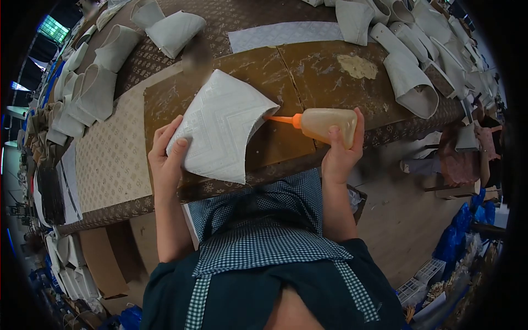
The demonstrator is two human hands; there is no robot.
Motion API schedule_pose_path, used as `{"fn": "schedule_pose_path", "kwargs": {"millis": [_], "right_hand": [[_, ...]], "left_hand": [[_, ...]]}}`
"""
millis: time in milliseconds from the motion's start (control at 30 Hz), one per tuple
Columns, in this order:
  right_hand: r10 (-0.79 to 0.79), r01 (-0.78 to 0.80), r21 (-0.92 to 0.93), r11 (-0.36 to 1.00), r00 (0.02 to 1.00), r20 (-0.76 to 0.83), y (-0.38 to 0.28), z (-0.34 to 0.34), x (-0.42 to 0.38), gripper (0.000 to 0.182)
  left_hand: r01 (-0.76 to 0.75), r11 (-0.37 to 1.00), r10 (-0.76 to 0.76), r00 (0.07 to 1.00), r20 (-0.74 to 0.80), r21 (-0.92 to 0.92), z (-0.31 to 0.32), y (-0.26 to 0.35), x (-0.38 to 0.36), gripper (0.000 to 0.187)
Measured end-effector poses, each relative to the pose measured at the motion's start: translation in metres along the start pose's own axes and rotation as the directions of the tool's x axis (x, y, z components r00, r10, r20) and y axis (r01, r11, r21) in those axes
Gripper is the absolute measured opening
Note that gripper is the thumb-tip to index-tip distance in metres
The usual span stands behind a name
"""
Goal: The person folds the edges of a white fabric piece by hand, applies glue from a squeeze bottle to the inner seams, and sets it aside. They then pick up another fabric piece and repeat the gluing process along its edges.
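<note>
My left hand [168,151] is closed on the left edge of a white pouch-like piece [220,124] with an embossed zigzag pattern, thumb on top and fingers behind. The open, curved mouth of this piece faces right. In my right hand [342,151] is a squeeze bottle [327,124] of amber liquid, gripped round its base. Its long orange nozzle points left, with the tip right at the rim of the white piece's mouth. Both are held over a worn brown board [286,146] at the table's near edge.
Several similar white pieces [98,91] stand at the left of the table, and more [410,82] are heaped at the right. A white patterned sheet [286,34] lies beyond the board. Another person's legs [426,165] show at the right, near blue plastic bags [456,236].
</note>
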State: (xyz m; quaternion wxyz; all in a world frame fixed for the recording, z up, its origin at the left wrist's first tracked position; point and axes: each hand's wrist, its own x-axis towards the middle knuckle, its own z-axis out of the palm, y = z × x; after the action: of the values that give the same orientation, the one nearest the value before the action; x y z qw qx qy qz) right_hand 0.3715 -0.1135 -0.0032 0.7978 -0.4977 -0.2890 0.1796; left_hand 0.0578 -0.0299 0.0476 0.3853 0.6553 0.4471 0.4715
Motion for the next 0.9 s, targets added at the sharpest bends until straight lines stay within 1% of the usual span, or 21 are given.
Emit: {"fn": "schedule_pose_path", "kwargs": {"millis": [133, 300, 500, 600, 700, 800, 900], "right_hand": [[0.05, -0.051, 0.017, 0.999, 0.998, 0.023, 0.001, 0.001, -0.003, 0.064], [0.098, -0.098, -0.004, 0.995, 0.993, 0.067, -0.004, 0.005, -0.008, 0.063], [0.136, -0.14, 0.022, 0.99, 0.984, 0.112, -0.003, 0.007, -0.01, 0.064], [0.12, -0.116, -0.033, 0.993, 0.983, 0.139, -0.003, 0.008, -0.012, 0.064], [0.151, -0.152, -0.007, 0.988, 0.975, 0.163, -0.006, 0.011, -0.014, 0.064], [0.123, -0.123, -0.01, 0.992, 0.979, 0.16, -0.003, 0.012, -0.014, 0.063], [0.179, -0.185, 0.012, 0.983, 0.965, 0.19, -0.009, 0.014, -0.017, 0.063]], "left_hand": [[0.02, 0.998, -0.02, 1.0, -0.004, -0.066, -0.003, -0.011, 0.0, 0.046], [0.034, 0.996, -0.033, 0.999, 0.02, -0.087, -0.009, -0.021, 0.004, 0.049], [0.015, 0.997, -0.011, 0.999, 0.043, -0.079, -0.014, -0.029, 0.009, 0.049], [0.009, 0.997, -0.006, 0.999, 0.047, -0.075, -0.015, -0.029, 0.009, 0.049], [0.004, 0.997, -0.001, 0.999, 0.046, -0.078, -0.015, -0.031, 0.009, 0.048], [0.002, 0.996, 0.001, 0.999, 0.043, -0.084, -0.015, -0.031, 0.009, 0.048], [0.006, 0.996, -0.002, 0.999, 0.045, -0.09, -0.016, -0.034, 0.01, 0.047]]}}
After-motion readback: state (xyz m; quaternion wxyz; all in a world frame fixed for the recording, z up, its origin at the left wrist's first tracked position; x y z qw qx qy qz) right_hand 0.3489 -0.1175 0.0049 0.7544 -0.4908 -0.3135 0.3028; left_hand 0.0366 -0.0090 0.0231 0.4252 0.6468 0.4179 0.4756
